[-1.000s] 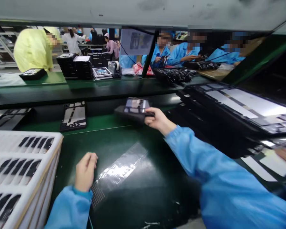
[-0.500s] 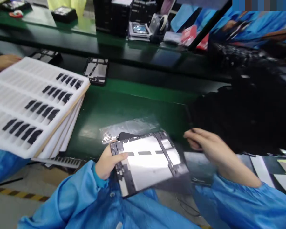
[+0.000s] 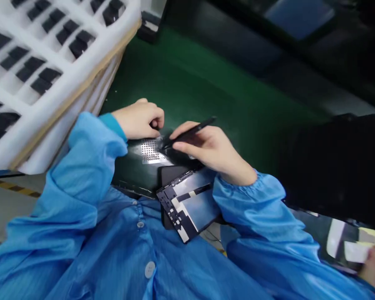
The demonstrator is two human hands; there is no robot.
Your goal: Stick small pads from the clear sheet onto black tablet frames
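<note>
Right now the right hand point(image 3: 208, 152) has a black stylus point(image 3: 190, 132) in a narrow pinch, tip at the dotted clear film point(image 3: 150, 151), while the left hand point(image 3: 139, 121) curls beside it, grip unclear, so a steady tip matters most.

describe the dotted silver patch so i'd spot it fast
From the white foam trays, drop to the green work mat. Between the left hand and right hand lies a small silver patch, the only thing there marked with a tight dot grid.

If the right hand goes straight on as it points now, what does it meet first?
The black pen-like tool in the right hand would probably meet the clear dotted film first, though depth is hard to judge.
</note>
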